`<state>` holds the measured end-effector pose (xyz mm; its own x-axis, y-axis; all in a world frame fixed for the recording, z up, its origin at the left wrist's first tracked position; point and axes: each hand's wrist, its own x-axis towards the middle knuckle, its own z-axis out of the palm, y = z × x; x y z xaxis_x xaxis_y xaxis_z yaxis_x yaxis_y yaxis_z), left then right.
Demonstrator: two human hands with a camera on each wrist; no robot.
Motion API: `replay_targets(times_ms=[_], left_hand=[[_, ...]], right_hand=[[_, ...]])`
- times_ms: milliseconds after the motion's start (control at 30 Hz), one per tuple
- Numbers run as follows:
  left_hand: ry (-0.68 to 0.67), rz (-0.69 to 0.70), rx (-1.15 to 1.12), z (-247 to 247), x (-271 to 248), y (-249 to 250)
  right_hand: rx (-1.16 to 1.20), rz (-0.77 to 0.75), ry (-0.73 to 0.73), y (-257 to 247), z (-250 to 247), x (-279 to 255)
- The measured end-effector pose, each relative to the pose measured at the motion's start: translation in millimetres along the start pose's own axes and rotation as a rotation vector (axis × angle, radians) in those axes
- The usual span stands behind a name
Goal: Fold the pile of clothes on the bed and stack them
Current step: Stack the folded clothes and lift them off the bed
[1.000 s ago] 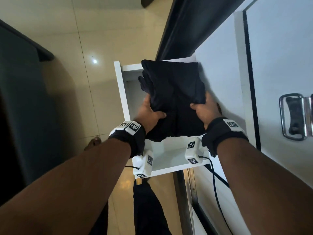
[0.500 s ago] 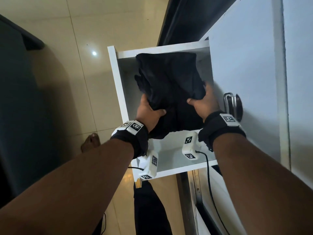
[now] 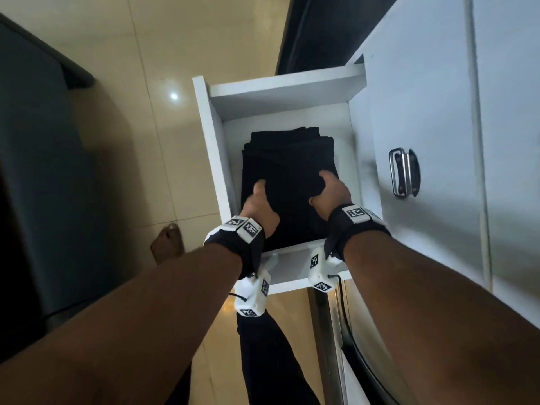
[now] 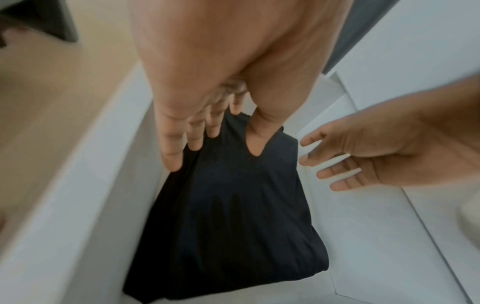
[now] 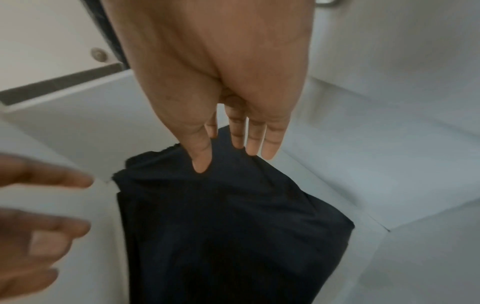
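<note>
Head view: dim, soft indoor light; one small bright glare spot on the glossy floor tiles (image 3: 174, 96); deep shadow at left edge, wide-angle bending of straight lines toward the borders. Wrist views: soft, motion-blurred, flat grey light on the white drawer (image 4: 85, 185); black folded clothes (image 3: 287, 173) show almost no detail, near-lens skin out of focus.

open white drawer (image 3: 279, 93), metal handle (image 3: 401, 173), beige tiled floor (image 3: 131, 92)
</note>
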<state>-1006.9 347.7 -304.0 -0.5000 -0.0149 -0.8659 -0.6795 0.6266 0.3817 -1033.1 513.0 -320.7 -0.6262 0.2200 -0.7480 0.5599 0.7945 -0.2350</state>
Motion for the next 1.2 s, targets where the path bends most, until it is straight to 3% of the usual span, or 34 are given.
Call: replay_targets(times_ms=[167, 300, 467, 600, 900, 1067, 1200], left_hand=[[0.1, 0.221, 0.07, -42, -56, -2], [0.267, 0.253, 0.053, -84, -109, -30], [0.439, 0.108, -0.103, -139, -202, -104], [0.591, -0.015, -0.261, -169, -284, -199], [1.025, -0.408, -0.64, -161, -493, -442], [1.217, -0.56, -0.88, -129, -611, -549], [1.275, -0.648, -1.013, -104, -678, -612]], right_hand=[[-0.151, -0.208, 0.005, -56, -14, -51], [-0.313, -0.445, 0.046, -115, -14, -113], [-0.556, -0.747, -0.025, -191, 22, -222], [-0.759, -1.055, -0.049, -248, 81, -327], [-1.241, -1.746, -0.158, -323, 239, -579], [-1.385, -1.961, -0.215, -343, 317, -715], [-1.418, -1.984, -0.249, -349, 370, -798]])
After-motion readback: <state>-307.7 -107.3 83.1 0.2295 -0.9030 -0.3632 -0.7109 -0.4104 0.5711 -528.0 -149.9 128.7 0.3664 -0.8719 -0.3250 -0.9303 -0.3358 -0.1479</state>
